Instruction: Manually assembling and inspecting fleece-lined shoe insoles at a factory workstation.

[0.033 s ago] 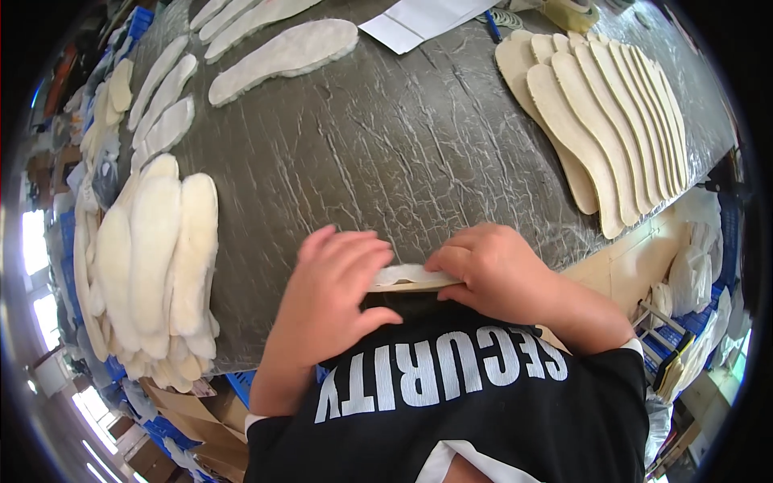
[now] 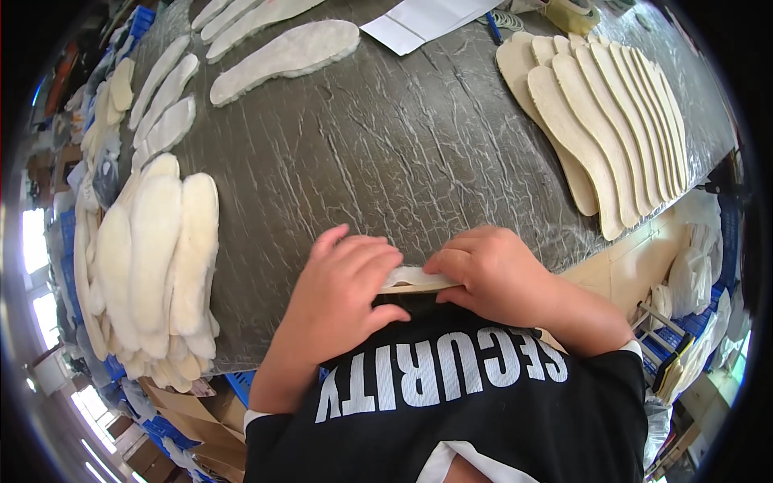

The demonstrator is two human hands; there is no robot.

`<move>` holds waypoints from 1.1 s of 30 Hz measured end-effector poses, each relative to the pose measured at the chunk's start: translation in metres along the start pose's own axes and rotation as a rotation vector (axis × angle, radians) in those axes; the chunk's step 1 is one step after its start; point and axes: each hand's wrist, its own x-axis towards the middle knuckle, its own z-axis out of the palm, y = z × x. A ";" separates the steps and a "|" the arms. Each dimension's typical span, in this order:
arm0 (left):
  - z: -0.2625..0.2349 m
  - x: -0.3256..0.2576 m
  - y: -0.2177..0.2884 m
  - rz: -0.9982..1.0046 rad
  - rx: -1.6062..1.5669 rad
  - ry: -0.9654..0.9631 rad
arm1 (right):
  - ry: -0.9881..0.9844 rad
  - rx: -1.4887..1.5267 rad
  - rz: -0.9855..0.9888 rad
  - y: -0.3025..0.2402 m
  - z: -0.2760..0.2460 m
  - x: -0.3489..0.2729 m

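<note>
Close to my body, over the table's near edge, I have a pale insole (image 2: pixel 411 278) seen nearly edge-on, with a white upper layer over a beige one. My right hand (image 2: pixel 493 270) pinches its right part, fingers above and thumb below. At its left end is my left hand (image 2: pixel 345 282), fingers stretched along the top and thumb held apart underneath. That hand covers the left end, so whether it presses on the insole is unclear.
Left on the dark, plastic-covered table (image 2: pixel 322 161) lies a pile of fleecy insoles (image 2: pixel 157 249). More white insoles (image 2: pixel 286 60) lie at the far left. Beige insoles (image 2: pixel 600 129) fan out at the right. White paper (image 2: pixel 427 20) and a blue pen (image 2: pixel 493 28) lie at the back.
My left hand has shifted slightly to the right along the insole. My right hand keeps its hold in almost the same place.
</note>
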 end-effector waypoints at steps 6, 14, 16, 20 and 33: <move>0.020 0.002 -0.002 -0.067 -0.139 -0.005 | 0.048 -0.005 -0.023 0.002 0.003 0.000; 0.024 0.006 0.000 -0.053 -0.163 0.055 | 0.092 0.004 -0.015 0.004 0.000 -0.003; 0.025 0.005 -0.001 -0.031 -0.161 0.101 | 0.110 0.031 0.040 0.004 -0.008 -0.003; 0.025 -0.002 -0.006 -0.073 -0.165 0.123 | 0.111 0.099 0.194 0.017 -0.016 -0.017; 0.029 0.003 -0.001 -0.014 0.017 0.218 | 0.348 0.023 -0.048 0.027 0.004 -0.021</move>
